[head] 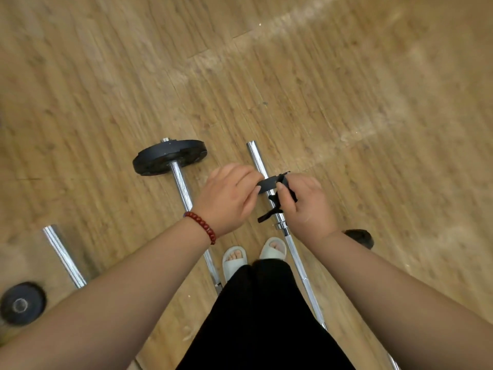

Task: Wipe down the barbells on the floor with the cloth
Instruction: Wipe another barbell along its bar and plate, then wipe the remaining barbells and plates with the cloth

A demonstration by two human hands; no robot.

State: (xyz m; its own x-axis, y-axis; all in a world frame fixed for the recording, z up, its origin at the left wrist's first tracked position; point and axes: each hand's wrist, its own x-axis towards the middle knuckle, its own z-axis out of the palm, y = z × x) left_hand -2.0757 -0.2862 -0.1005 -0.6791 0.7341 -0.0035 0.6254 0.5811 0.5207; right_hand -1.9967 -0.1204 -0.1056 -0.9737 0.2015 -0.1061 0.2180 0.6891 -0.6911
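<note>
The left hand (229, 194) pinches one end of the black cloth (268, 183). The right hand (305, 205) grips the other end. The barbells (179, 180) lie below on the floor (346, 102). Wiping is not started, I think. Next, bend down and rub a bar.

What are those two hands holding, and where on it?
A small black cloth: the left hand pinches its flat end, the right hand grips the bunched rest.

Three chrome bars (64, 255) (181, 182) (256, 158), two black plates (168, 157) (22, 303), one cloth (269, 184) — two hands (226, 198) (306, 204), two slippers (234, 259) (273, 248).
</note>
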